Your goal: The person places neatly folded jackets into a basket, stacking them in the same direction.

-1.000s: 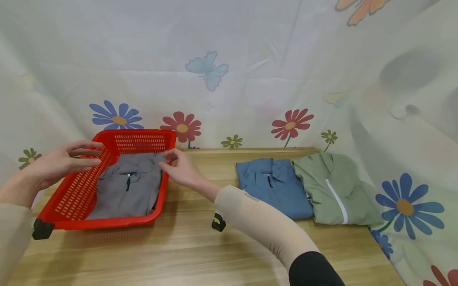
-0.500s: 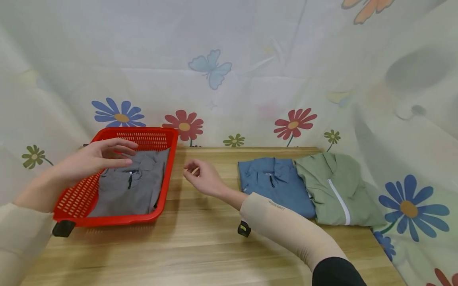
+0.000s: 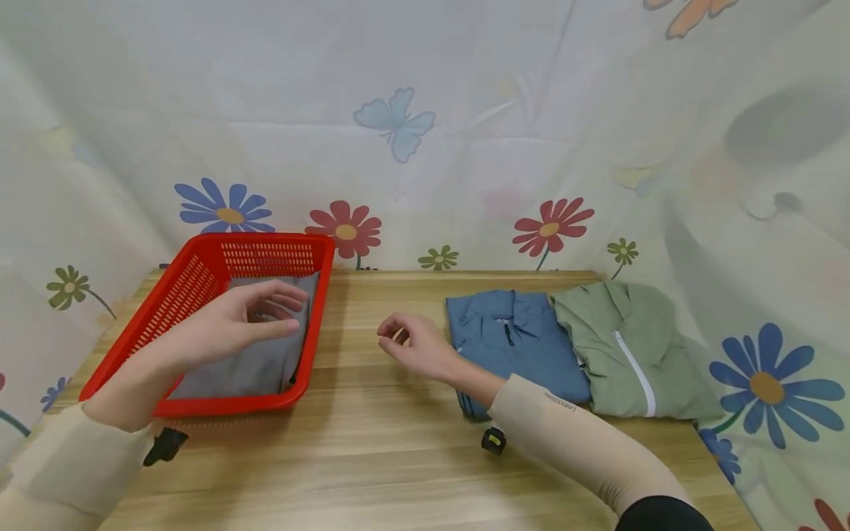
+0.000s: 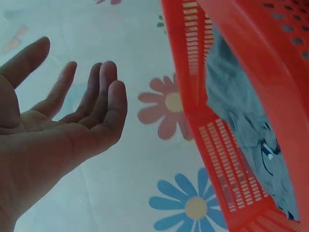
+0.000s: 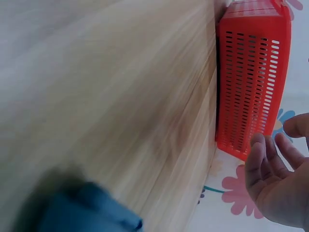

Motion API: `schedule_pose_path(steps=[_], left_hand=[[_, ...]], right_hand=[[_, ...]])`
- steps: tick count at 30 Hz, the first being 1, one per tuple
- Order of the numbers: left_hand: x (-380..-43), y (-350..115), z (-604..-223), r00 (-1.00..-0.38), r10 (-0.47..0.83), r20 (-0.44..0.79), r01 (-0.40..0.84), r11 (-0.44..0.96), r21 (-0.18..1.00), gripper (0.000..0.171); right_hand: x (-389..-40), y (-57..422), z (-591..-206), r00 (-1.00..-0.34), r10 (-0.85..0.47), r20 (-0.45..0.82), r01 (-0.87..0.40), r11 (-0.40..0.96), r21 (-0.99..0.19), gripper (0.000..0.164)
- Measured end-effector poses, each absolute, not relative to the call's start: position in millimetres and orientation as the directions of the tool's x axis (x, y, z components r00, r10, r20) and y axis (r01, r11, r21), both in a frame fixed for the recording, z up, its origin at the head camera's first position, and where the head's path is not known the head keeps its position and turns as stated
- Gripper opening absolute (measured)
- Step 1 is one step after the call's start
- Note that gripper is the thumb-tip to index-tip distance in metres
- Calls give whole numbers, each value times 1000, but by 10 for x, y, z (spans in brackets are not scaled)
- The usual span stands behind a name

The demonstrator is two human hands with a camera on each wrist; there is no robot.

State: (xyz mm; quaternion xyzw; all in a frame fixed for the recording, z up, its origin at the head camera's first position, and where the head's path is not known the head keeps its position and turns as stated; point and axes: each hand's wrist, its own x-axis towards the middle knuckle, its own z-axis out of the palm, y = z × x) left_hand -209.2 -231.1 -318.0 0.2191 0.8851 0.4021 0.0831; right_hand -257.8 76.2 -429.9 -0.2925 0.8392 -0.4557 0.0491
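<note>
A folded grey garment (image 3: 232, 372) with a small zip lies inside the red basket (image 3: 232, 406). Above the basket hangs my left hand (image 3: 229, 321), fingers loosely bent, holding nothing; it covers part of the garment in the head view. My right hand (image 3: 420, 346) hovers over the table between the basket and a folded blue garment (image 3: 521, 354), its fingers relaxed and bent with nothing in them. The blue garment has a short dark zip pull. Against its right side lies a folded green garment (image 3: 631, 354) with a white zip.
Everything stands on a wooden table (image 3: 372, 457). A white cloth backdrop (image 3: 465, 169) printed with flowers and butterflies hangs behind and along the sides. The basket's perforated side wall (image 5: 248, 87) shows in the right wrist view.
My right hand has moved right, away from the basket's edge towards the blue garment. My left hand has moved right, from the basket's left side to over the grey garment.
</note>
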Motion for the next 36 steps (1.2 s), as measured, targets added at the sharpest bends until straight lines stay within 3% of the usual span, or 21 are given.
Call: schedule_pose_path(steps=[9, 17, 22, 28, 36], left_hand=[[-1910, -1925, -3222, -908, 416, 36, 297, 584, 756, 43], [-1794, -1626, -3485, -897, 431, 99, 329, 500, 801, 43], [-1775, -1503, -3705, -886, 457, 73, 293, 432, 853, 44], [-1769, -1394, -3950, -877, 480, 12, 236, 410, 881, 46], [-1760, -1206, -4180, -851, 524, 36, 277, 390, 878, 41]], right_hand=[[-2408, 1122, -4327, -843, -516, 154, -428, 469, -773, 12], [-2301, 1533, -4317, -851, -492, 183, -458, 526, -717, 11], [-2329, 1844, -4311, -870, -456, 191, -465, 625, -628, 20], [-2390, 2232, -4299, -919, -379, 108, -377, 764, -524, 36], [-2454, 2541, -4344, -957, -283, 69, -278, 818, -504, 44]])
